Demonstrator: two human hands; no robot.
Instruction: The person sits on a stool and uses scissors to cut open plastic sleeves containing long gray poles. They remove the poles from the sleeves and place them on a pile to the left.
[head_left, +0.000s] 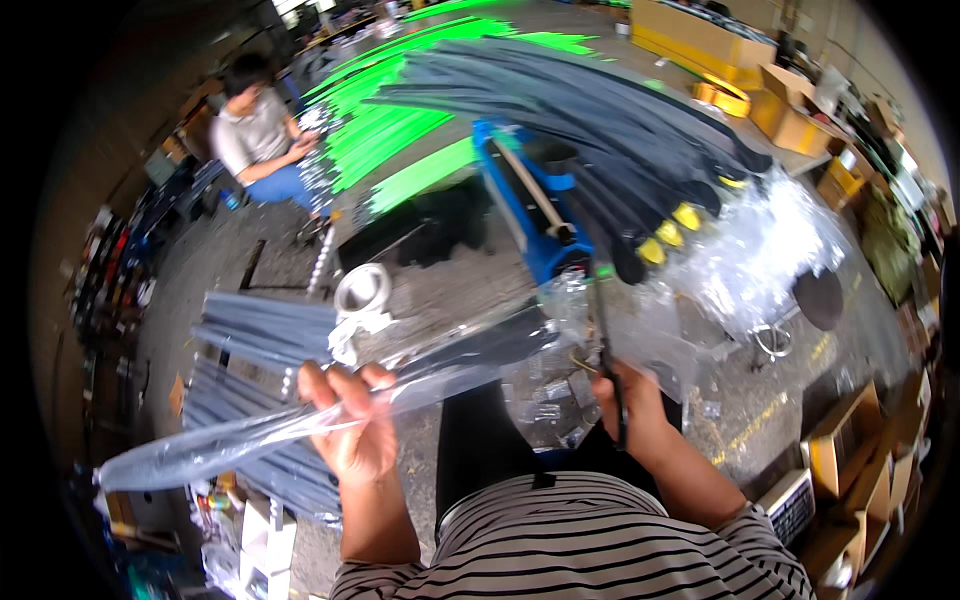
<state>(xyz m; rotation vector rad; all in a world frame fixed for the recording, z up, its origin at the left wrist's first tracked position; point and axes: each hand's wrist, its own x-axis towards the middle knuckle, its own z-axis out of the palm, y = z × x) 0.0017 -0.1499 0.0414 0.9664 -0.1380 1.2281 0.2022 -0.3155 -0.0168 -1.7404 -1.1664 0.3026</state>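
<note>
My left hand grips a long dark strip in a clear plastic sleeve, its fingers curled over the top. The sleeve slants across in front of me, and its far end reaches toward a blue bench device with a long pale strip along its top. My right hand is closed around a thin black bar that stands between me and the device. Motion blur hides what kind of bar it is. Crumpled clear film lies beside that hand.
Long dark pieces, some with yellow ends, and bright green strips lie beyond. A white roll is left of centre. More dark bundles lie left. A seated person works at far left. Cardboard boxes line the right.
</note>
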